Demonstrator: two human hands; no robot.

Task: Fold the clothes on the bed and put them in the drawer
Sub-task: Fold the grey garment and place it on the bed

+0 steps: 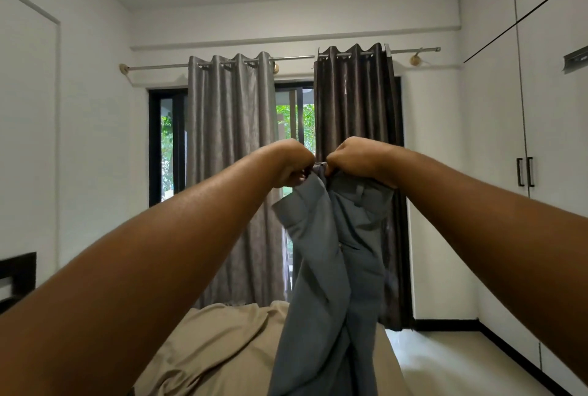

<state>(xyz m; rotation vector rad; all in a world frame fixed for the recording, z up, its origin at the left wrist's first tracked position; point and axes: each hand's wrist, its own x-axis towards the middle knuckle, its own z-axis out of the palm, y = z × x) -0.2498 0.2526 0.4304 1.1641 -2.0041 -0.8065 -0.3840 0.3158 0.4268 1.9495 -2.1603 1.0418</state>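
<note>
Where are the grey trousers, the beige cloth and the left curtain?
grey trousers [321, 268]: head view, on the hanging leg.
beige cloth [216, 341]: head view, on its rumpled middle.
left curtain [232, 141]: head view, on its middle folds.

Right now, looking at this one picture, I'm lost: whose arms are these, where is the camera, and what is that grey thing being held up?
There is no machine here. These are a person's bare arms, seen by a wide-angle camera worn on the head, so you look out as that person does. The left hand and the right hand are close together, each gripping the top edge of a pair of grey trousers. The trousers hang down in the air, and their lower end leaves the picture. Below lies rumpled tan cloth; I cannot tell whether it is a sheet or clothing. Behind are grey curtains, and a white wardrobe stands on the right.
</note>
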